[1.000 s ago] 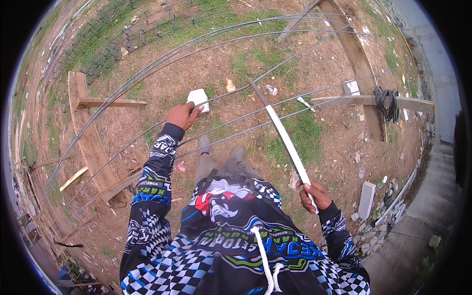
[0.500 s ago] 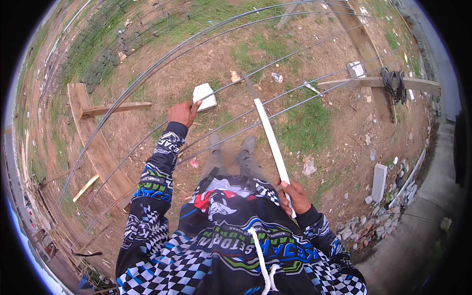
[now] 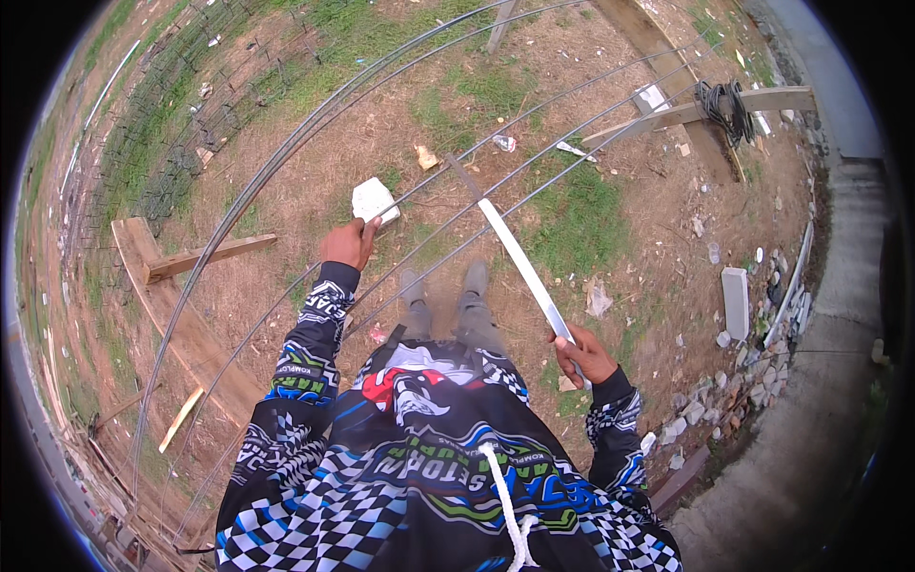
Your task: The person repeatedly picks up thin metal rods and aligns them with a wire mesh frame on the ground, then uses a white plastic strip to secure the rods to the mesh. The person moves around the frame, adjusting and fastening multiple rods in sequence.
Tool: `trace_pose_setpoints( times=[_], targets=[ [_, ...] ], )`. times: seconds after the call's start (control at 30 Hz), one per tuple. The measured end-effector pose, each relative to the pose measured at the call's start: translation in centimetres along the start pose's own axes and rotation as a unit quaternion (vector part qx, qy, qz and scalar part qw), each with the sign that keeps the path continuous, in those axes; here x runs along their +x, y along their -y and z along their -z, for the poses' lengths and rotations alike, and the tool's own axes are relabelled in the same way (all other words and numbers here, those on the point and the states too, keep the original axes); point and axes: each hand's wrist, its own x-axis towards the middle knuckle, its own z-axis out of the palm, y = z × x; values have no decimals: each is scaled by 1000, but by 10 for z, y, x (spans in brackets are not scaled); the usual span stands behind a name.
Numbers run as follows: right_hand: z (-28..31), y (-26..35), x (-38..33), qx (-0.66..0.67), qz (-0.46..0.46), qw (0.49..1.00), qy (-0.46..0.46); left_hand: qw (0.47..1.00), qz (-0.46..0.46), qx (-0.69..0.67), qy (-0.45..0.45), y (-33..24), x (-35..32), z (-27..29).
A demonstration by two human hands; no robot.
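Note:
My left hand [image 3: 348,242] is closed round a thin steel rebar [image 3: 419,188] that runs up to the right across the view. In my right hand [image 3: 588,355] is the near end of a long white-handled rebar bender [image 3: 522,264], the fingers wrapped about it. The bender slants away to the far left, and its dark metal end [image 3: 464,177] meets the held rebar. Two more rebars [image 3: 519,206] run beneath or beside the tool, nearly parallel to the held one. How the dark end grips the bar is too small to tell.
A white block [image 3: 373,199] lies on the ground beyond my left hand. Wooden supports stand left [image 3: 214,257] and right [image 3: 667,117], the right one carrying a coil of dark wire [image 3: 726,112]. Rubble [image 3: 715,410] borders concrete paving at the right. More rebars arch across the left.
My right hand has swung the bender's near end outward to the right and a little forward, so the tool slants more. My left hand keeps its hold. The whole view has shifted slightly.

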Motion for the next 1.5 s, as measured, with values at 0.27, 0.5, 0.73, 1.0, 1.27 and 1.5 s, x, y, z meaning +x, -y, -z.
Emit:
trace_pose_setpoints(
  times=[0.27,0.5,0.73,1.0,1.27,1.5],
  targets=[
    [11,9,-14,-70,-4,997,-44,998,-34,-25,56,-10,-4,0],
    [76,17,1,119,88,979,138,996,10,-68,50,-60,32,2],
    [184,80,21,18,134,991,-21,993,-93,-73,26,-247,151,-40],
    [290,89,21,119,164,967,-152,966,-181,-89,-160,-415,250,-106],
    [369,143,31,148,187,952,-190,954,-130,-204,178,-361,331,-120],
    [421,191,73,171,203,938,-225,978,-152,-142,29,-515,350,-150]
  ],
)
